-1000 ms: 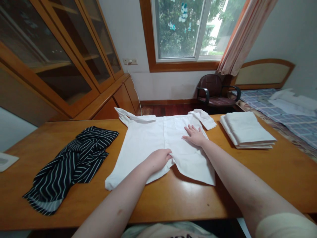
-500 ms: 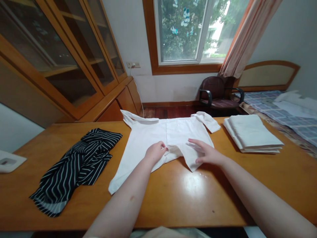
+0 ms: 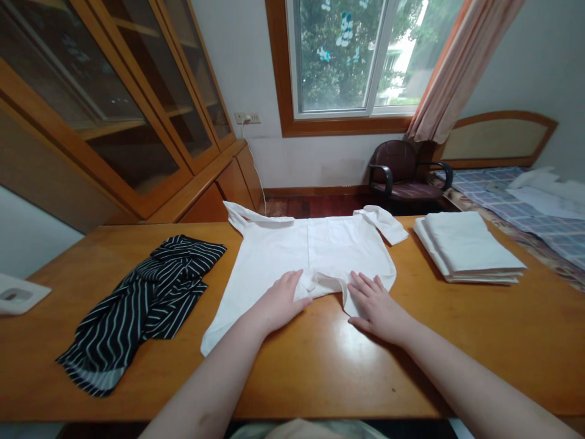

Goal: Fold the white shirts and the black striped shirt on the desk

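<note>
White shirt (image 3: 265, 256) is seen as matt cloth, lightly creased. Striped garment (image 3: 132, 296): soft, rumpled cloth is noted. Tabletop (image 3: 329, 378) is surfaced in smooth, glossy wood; bright glare is thrown back. Cabinet (image 3: 235, 183) is built of polished wood, glass-paned. Chair (image 3: 395, 161) is covered in smooth, leather-like material, faintly shiny.

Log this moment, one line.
left hand, right hand: touching white cloth garment | black striped fabric: garment's left | folded white fabric stack: garment's right

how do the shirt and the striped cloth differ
The shirt is plain white; the striped cloth is black with pale stripes. The shirt is mostly spread out, its near edge partly turned up; the striped cloth lies bunched. Both rest on the table.
</note>
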The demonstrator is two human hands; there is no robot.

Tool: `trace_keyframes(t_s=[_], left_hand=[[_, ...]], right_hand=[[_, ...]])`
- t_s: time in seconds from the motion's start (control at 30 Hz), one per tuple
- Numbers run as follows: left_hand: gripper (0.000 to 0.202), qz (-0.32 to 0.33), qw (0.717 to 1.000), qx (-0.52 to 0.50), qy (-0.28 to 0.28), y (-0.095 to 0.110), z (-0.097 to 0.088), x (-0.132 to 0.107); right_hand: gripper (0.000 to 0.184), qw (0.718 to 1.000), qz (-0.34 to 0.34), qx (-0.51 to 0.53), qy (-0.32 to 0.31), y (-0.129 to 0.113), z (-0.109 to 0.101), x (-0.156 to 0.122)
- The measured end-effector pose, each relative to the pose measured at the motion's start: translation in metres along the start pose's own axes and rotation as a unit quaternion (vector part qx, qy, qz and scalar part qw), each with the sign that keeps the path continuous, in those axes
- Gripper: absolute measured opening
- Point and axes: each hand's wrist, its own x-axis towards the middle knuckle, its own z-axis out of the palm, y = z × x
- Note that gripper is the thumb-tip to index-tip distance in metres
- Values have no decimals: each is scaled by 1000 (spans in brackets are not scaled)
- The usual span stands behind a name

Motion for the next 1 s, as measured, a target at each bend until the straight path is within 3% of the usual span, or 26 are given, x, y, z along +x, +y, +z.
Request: trace_keyframes(t_s=[0.07,0.13,0.27,0.33,0.47,0.57,0.67,0.73,0.8,0.93,1.0], left_hand=[[81,31,996,73,27,0,9,-19],[77,48,990,125,47,-1,18,-31],[56,3,983,162,84,-11,28,-35],[49,-18,984,156,85,-15,26,-32],[37,-40,987,128,84,-14,12,-30],[31,-36,992,103,66,-6,-3,-34],[26,-3,998,64,5,1,-19,-42],[25,19,998,37,-46,4,-27,-48],[26,27,996,22,-87,5,-31,-54],[28,4,980,-14,-198,8,-30,-65],[37,-5,970,-46,-240,10,-29,-67]], right_hand=[[52,1000,13,-17,22,-5,5,-1],[42,999,11,-25,47,-9,7,0],[30,996,-8,33,77,-6,4,3],[30,991,28,108,75,-1,0,4],[33,942,161,278,102,19,-7,6],[35,882,176,422,116,36,-9,4],[37,804,185,558,87,53,-12,-3],[38,775,198,596,70,61,-19,-10],[38,780,207,590,35,67,-29,-19],[42,824,190,507,-166,67,-49,-35],[44,836,189,463,-228,62,-56,-38]])
